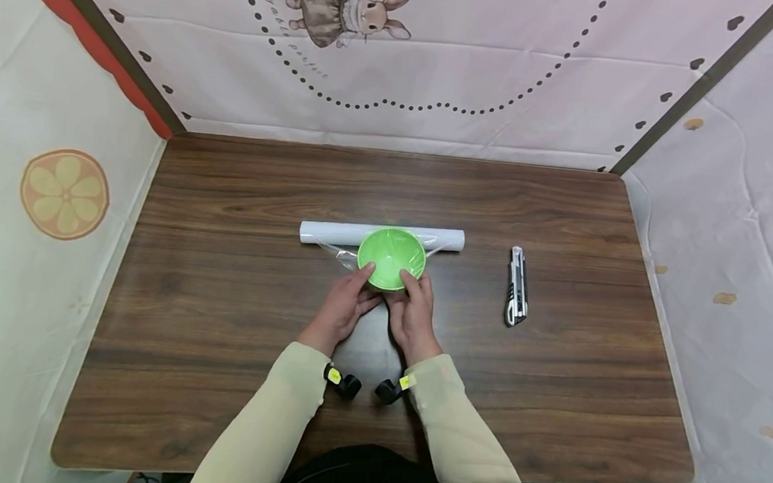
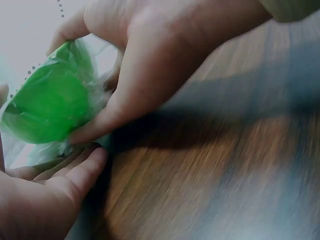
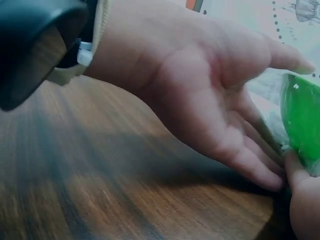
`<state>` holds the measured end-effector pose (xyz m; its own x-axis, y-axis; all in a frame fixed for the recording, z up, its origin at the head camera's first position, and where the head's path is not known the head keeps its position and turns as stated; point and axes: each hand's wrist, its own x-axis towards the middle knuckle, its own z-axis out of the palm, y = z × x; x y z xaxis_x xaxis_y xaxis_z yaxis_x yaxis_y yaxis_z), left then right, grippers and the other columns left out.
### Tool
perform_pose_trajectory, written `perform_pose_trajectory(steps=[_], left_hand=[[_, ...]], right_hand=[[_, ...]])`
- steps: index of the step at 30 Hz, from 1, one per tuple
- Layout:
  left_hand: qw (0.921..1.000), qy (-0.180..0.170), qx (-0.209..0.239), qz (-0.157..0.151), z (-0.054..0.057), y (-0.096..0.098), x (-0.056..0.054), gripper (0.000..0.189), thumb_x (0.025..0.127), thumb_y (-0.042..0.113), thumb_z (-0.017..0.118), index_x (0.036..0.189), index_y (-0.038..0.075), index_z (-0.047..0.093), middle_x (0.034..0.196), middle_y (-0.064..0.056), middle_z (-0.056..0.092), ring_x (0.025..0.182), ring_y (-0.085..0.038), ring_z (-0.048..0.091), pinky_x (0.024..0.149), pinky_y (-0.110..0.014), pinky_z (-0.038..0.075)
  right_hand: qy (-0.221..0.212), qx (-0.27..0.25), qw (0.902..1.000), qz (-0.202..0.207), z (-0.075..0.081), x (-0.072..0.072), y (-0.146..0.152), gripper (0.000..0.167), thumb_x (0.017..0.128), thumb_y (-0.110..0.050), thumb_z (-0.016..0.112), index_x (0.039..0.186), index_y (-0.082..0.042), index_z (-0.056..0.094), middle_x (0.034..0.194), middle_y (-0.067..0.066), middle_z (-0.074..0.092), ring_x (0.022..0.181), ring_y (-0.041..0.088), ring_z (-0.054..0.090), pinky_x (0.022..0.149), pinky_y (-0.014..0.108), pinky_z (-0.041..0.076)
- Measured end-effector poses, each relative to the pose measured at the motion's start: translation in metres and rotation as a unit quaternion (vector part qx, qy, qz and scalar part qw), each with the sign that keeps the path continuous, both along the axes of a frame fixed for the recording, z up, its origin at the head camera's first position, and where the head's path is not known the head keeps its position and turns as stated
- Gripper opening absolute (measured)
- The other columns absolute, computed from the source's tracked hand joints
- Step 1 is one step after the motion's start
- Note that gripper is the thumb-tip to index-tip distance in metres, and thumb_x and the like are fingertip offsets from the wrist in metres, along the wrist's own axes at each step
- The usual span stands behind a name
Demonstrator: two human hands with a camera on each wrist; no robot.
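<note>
A small green bowl (image 1: pixel 392 258) with clear plastic film around it is held up between both hands, in front of a white roll (image 1: pixel 320 232). My left hand (image 1: pixel 344 306) grips its near left side, thumb at the rim and fingers underneath. Crinkled film bunches against the bowl (image 2: pixel 55 102) by the fingers of the left hand (image 2: pixel 150 55) in the left wrist view. My right hand (image 1: pixel 411 314) holds the near right side, thumb by the rim. In the right wrist view, the fingers of the right hand (image 3: pixel 200 90) reach below the bowl (image 3: pixel 302 117).
A box cutter (image 1: pixel 517 286) lies on the wooden table (image 1: pixel 221 297), right of the hands. Loose clear film (image 1: pixel 341 255) stretches between the bowl and the roll. Printed white cloth walls (image 1: pixel 439 73) stand at the back and both sides.
</note>
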<state>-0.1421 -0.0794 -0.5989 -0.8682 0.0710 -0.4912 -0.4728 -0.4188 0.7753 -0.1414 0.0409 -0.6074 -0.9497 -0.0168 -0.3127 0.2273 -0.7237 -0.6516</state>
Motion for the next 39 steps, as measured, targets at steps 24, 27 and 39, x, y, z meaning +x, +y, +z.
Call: perform_pose_trajectory(steps=[24,27,39], left_hand=[[0.9828,0.026,0.178,0.042,-0.017,0.001,0.0,0.048,0.104,0.015,0.039,0.149,-0.001,0.029,0.136,-0.01,0.049,0.109,-0.011,0.061,0.116,-0.042,0.03],[0.9847,0.029,0.168,0.038,-0.018,0.0,0.0,0.048,0.103,0.014,0.039,0.148,-0.001,0.03,0.131,-0.007,0.053,0.109,-0.011,0.061,0.113,-0.039,0.035],[0.9971,0.034,0.049,-0.046,-0.013,-0.016,-0.001,0.049,0.102,0.016,0.044,0.143,-0.008,0.032,0.132,-0.014,0.051,0.104,-0.006,0.062,0.105,-0.033,0.044]], right_hand=[[-0.034,0.05,0.9975,0.035,-0.002,-0.007,0.015,0.051,0.103,-0.034,0.044,0.142,-0.002,0.04,0.144,0.016,0.047,0.122,0.018,0.053,0.109,0.034,0.038],[-0.017,0.037,0.9967,0.07,-0.004,-0.009,0.018,0.052,0.105,-0.031,0.039,0.146,-0.001,0.036,0.15,0.017,0.04,0.129,0.019,0.048,0.112,0.033,0.034],[-0.019,0.053,0.9936,0.098,-0.003,-0.008,0.023,0.049,0.104,-0.024,0.039,0.144,0.005,0.038,0.141,0.014,0.05,0.114,0.011,0.057,0.097,0.026,0.046]])
